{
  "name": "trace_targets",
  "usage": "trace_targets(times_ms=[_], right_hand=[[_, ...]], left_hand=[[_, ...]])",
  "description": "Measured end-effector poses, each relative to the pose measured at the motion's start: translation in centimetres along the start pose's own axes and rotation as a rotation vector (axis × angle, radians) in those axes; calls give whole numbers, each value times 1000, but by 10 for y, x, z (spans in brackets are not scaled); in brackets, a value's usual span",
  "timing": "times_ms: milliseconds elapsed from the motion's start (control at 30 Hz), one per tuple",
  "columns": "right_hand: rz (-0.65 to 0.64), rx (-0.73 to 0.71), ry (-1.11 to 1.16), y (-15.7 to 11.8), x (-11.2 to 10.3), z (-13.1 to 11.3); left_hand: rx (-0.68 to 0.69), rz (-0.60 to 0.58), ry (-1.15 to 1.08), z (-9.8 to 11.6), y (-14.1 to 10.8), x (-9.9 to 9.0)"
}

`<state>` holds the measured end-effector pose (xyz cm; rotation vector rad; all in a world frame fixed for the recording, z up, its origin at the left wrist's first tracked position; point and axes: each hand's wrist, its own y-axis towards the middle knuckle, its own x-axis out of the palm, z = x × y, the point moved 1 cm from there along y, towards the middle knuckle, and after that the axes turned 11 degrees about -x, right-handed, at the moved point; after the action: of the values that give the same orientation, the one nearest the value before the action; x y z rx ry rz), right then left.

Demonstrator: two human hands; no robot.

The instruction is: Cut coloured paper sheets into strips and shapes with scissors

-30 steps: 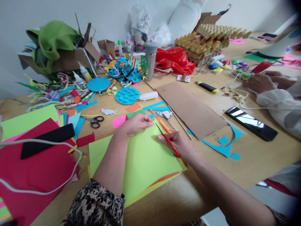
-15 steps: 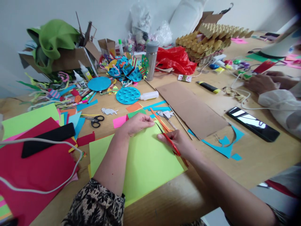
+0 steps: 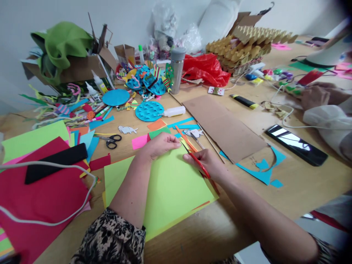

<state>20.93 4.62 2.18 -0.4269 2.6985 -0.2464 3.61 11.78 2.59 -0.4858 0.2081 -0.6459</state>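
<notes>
My left hand point(image 3: 162, 145) pinches the far edge of a yellow-green sheet of paper point(image 3: 176, 187), its wrist and forearm lying over the sheet. In my right hand point(image 3: 211, 163) is a pair of scissors with red handles point(image 3: 202, 168). Their dark blades point up and left, reaching the paper's edge just beside my left fingertips. Other coloured sheets peek out from beneath the yellow-green one. Past my hands lie an orange strip point(image 3: 184, 136), a paper fish cutout point(image 3: 196, 133) and a green scrap point(image 3: 159, 132).
Black-handled scissors point(image 3: 111, 141) and red paper point(image 3: 41, 209) with a black phone point(image 3: 56, 163) lie left. Brown cardboard point(image 3: 222, 128) and another phone point(image 3: 295, 145) lie right. Behind stand a steel flask point(image 3: 177, 71) and egg trays point(image 3: 242, 51). Another person's hands point(image 3: 316, 96) work at far right.
My right hand and the scissors have shifted very slightly left. A thin orange edge now shows along the sheet's near right side. The other person's hands moved a little.
</notes>
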Motion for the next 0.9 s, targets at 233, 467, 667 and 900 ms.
trace_targets(times_ms=[233,467,667,900], right_hand=[[52,59,49,-8,-16,-9],[195,62,-17,-39,-46,-5],[-11,-115,-619,-75,-30,8],[-237,-322,-983,-104,20,4]], left_hand=[[18,54,150,1,2,0],[142,-21,-91,3,-26,-27],[441,-78,-193,-7,-36,-47],[471,-78,-195,-7,-35,-46]])
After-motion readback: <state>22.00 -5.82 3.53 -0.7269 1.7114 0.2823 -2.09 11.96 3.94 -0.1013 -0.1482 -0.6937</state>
